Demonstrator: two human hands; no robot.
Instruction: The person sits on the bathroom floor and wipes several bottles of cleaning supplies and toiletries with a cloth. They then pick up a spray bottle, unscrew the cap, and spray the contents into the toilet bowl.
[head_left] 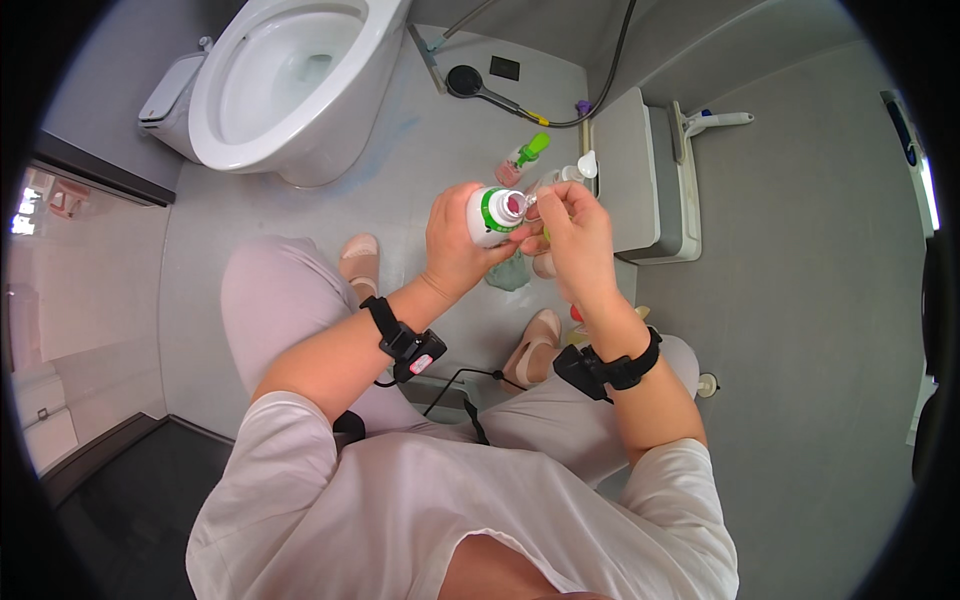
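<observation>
I have the left hand (450, 240) wrapped around the white bottle (482, 230), the right hand (577, 235) pinching a small clear piece (531, 203) at its mouth. Just beyond the bottle stands a green-topped bottle (521, 160); farther, a shower head (465, 81). Left of it, the toilet (315, 155); right, a white-and-grey box (625, 170). Grey floor (225, 210) lies beneath.

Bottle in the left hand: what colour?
The bottle is white with a green band near its neck; best seen in the head view.

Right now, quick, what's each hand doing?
Left hand: closed around a white bottle.
Right hand: pinching a small clear piece by the bottle's mouth.
</observation>
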